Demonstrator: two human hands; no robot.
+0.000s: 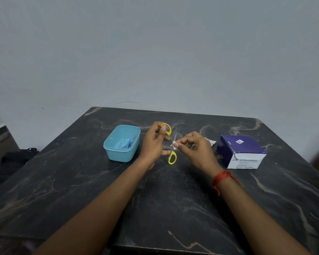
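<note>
Scissors: the scissors (pixel 172 153) have yellow loop handles and thin pale blades, and are blurred at the middle. They are held off the table, just right of the blue tub. One loop is up at the level of the tub's far rim and the other hangs lower, level with its near wall.
Left hand: the left hand (pixel 153 144) grasps the scissors between them and the tub. Its back faces the camera, the thumb lies against the upper loop, and the fingers are curled in behind the handles. The forearm runs in from the lower left.
Right hand: the right hand (pixel 195 150) is on the side of the scissors away from the tub, with the knuckles up. Thumb and forefinger are clenched in a pinch on a white swab, and the other fingers are tucked in.
Swab: the white swab (pixel 174 145) is small and crumpled, and is pressed against the blades below the upper loop.
Wrist: a red thread (pixel 221 178) is tied round the right wrist.
Blue tub: the blue tub (pixel 120 155) is open, pale blue and rectangular with rounded corners. A blue-handled tool (pixel 127 145) lies inside against its right wall.
Wrapper: a white wrapper (pixel 211 142) lies on the table well right of the tub, behind the right hand.
Box: a purple and white box (pixel 241 150) stands farthest right of the tub, its print too small to read surely.
Table: the table (pixel 164 208) is dark stone with pale veins and carries the tub.
</note>
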